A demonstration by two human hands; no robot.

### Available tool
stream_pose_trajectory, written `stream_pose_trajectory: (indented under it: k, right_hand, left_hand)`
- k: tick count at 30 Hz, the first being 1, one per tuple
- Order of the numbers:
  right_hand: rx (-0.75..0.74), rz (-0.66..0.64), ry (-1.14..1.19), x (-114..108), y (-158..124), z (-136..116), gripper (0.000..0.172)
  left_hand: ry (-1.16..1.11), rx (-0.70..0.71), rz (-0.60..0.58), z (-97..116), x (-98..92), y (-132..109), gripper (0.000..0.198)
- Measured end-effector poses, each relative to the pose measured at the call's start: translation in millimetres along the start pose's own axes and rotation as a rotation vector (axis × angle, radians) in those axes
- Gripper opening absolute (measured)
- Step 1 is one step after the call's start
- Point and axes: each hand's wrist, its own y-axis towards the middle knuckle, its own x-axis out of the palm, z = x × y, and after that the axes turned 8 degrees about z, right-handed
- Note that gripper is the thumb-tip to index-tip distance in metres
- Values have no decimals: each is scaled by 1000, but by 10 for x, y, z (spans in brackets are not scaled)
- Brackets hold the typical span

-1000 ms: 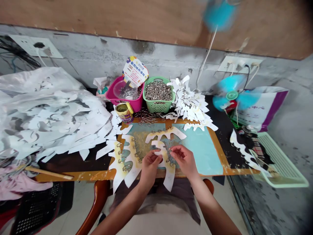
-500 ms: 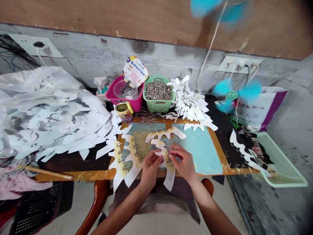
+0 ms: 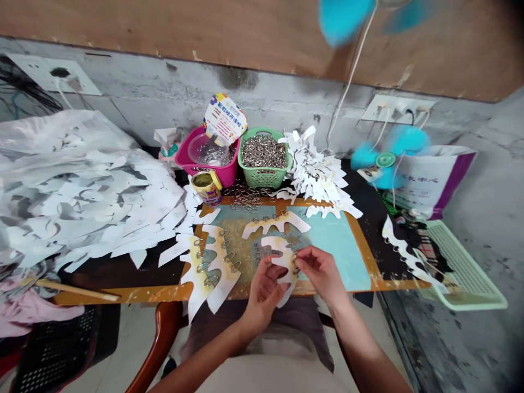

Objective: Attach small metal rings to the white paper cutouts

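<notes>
Seen from the wearer's own head, a person sits at a low worktable, both forearms reaching forward to its near edge. The person's left hand (image 3: 264, 297) and right hand (image 3: 321, 273) meet around a white paper cutout (image 3: 275, 256), yellow-stained and curved, which is held just above a teal board (image 3: 339, 251) with an orange-brown frame. The left hand's fingers and thumb are closed on the cutout's lower left part. The right hand's thumb and fingertips (image 3: 305, 254) are pinched together at its right edge, on small metal rings (image 3: 295, 265). At 9 o'clock from the hands, two ringed cutouts (image 3: 208, 262) lie beside each other on the board, and another (image 3: 276, 222) lies at 12 o'clock. Further out at 12 o'clock stands a green plastic basket (image 3: 262, 177) heaped with rings, with loose rings (image 3: 245, 196) spilled before it. A pink tub (image 3: 216, 174) and a small can (image 3: 207, 188) sit at 11 o'clock, a stack of cutouts (image 3: 317, 174) at 1 o'clock, and a large pile of cutouts (image 3: 90, 191) at 10 o'clock. A blurred, spinning blue fan (image 3: 387, 159) stands at 2 o'clock.
</notes>
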Motion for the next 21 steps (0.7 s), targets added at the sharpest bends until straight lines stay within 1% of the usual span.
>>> stream_pose_trajectory:
  k: [2, 3, 4, 5, 7, 9, 10, 11, 13, 15, 16, 17, 19, 21]
  right_hand:
    - [-88, -19, -82, -133, -21, -196, 11]
    - [-137, -43, -154, -185, -15, -278, 6]
    - [-186, -87, -244, -220, 5, -333, 2]
    - [-229, -145, -340, -235, 39, -350, 5]
    - [-299, -284, -507, -204, 136, -256, 12]
    - [-354, -435, -613, -119, 237, -29, 16]
    - [-405, -477, -654, -72, 275, 103, 18]
    - [-483, -486, -713, -32, 299, 229, 18]
    - [-605, -420, -831, 13, 306, 419, 14]
    - [-659, -361, -917, 8, 276, 508, 10]
    - [-667, -353, -938, -8, 258, 523, 9]
    - [-673, -360, -947, -27, 241, 529, 8]
    - [-684, -374, -938, -61, 214, 539, 8]
    - [-692, -362, -917, -76, 189, 570, 8]
  left_hand:
    - [32, 33, -141, -12, 11, -110, 58]
    - [72, 54, -194, -24, -2, -159, 61]
    - [128, 76, -222, -39, -29, -202, 62]
    - [195, 104, -220, -54, -69, -240, 62]
    - [367, 168, -192, -79, -177, -299, 54]
    - [543, 242, -195, -89, -290, -329, 36]
    - [618, 282, -217, -86, -334, -324, 28]
    - [686, 325, -238, -79, -363, -300, 24]
    - [822, 420, -234, -59, -377, -178, 28]
    - [995, 506, -197, -51, -344, 41, 40]
    - [1076, 522, -203, -58, -320, 172, 45]
    - [1140, 535, -220, -74, -297, 303, 48]
    - [1226, 548, -272, -124, -263, 529, 47]
    - [1260, 549, -329, -173, -251, 665, 44]
